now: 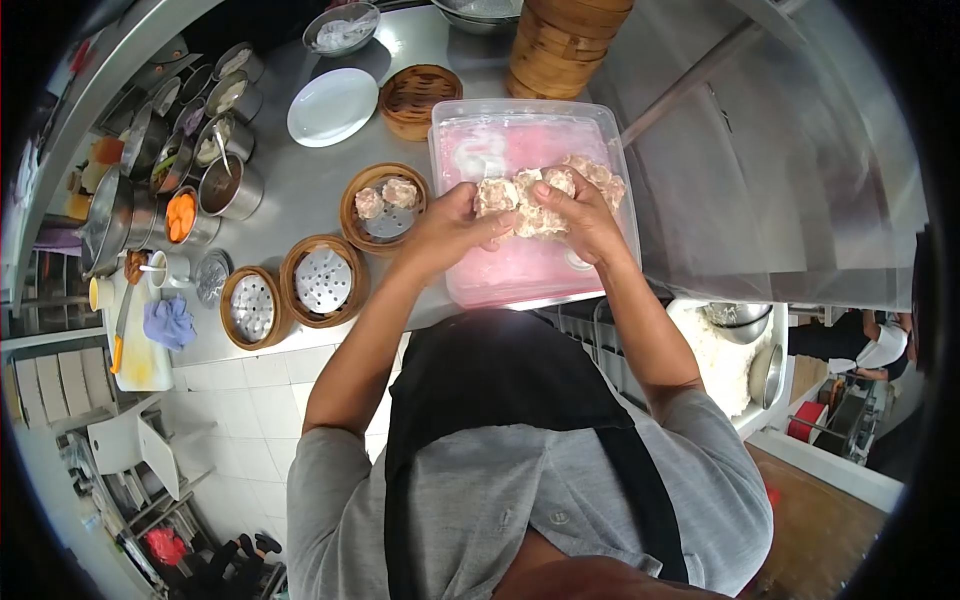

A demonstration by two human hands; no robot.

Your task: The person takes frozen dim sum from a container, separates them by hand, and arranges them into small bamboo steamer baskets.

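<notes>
Over the pink-based plastic tub (pixel 520 290), my two hands hold a cluster of pale, pinkish siu mai dumplings. My left hand (pixel 450 232) is closed around the dumpling (pixel 496 197) on the left side of the cluster, thumb at its edge. Fingers of my right hand (pixel 590 222) wrap the other dumplings (pixel 540 212), with the thumb pressed on top. More siu mai (pixel 597 178) lie behind my right hand at the tub's right side. Left of the tub, a bamboo steamer (pixel 348 215) contains two siu mai (pixel 385 198) on a perforated metal liner.
Two bamboo steamers (pixel 287 275) with only liners showing stand near the counter's front edge. A lidded steamer (pixel 420 98), a white oval plate (pixel 333 107) and stacked steamers (pixel 565 50) are farther back. Metal pots (pixel 231 188) line the left. A metal wall (pixel 770 170) rises at right.
</notes>
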